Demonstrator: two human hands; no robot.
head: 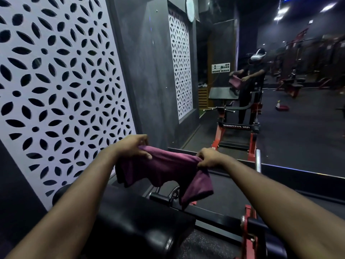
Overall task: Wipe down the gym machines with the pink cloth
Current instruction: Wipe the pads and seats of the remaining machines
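While pinching the pink cloth (pixel 164 169) by its upper edge, holds it spread in the air over the gym machine (pixel 249 215). Grips one top corner with the left hand (pixel 130 146), fingers and thumb curled round a bunch of fabric. Grips the other corner with the right hand (pixel 210 157), fist closed on the gathered edge. Lets the middle sag between the hands and the rest hang in loose folds, longest flap under the right hand. Cannot tell about contact between that flap and the black handle grip (pixel 160 197) just below it. Reaches both bare forearms forward from the bottom corners of the view.

Under the left forearm, a black padded bench (pixel 134 221). To its right, black crossbars and red-painted frame parts of the same machine, with an upright chrome peg (pixel 258 159) just beyond the right hand. Ahead, a wall mirror (pixel 308 157), showing a person (pixel 250 77) in dark clothes with a white headset, holding the same cloth over the reflected red-and-black frame. Also in the reflection: a red tray (pixel 283 108) with a small bottle (pixel 278 104) beside it, blurred machines under ceiling lights. On the left, a white lattice panel (pixel 56 90) cut with a petal pattern, set against a dark grey wall (pixel 145 81); farther along, a second such panel (pixel 181 68), a round clock (pixel 190 8) above it and a white switch board (pixel 220 67) near the mirror's edge
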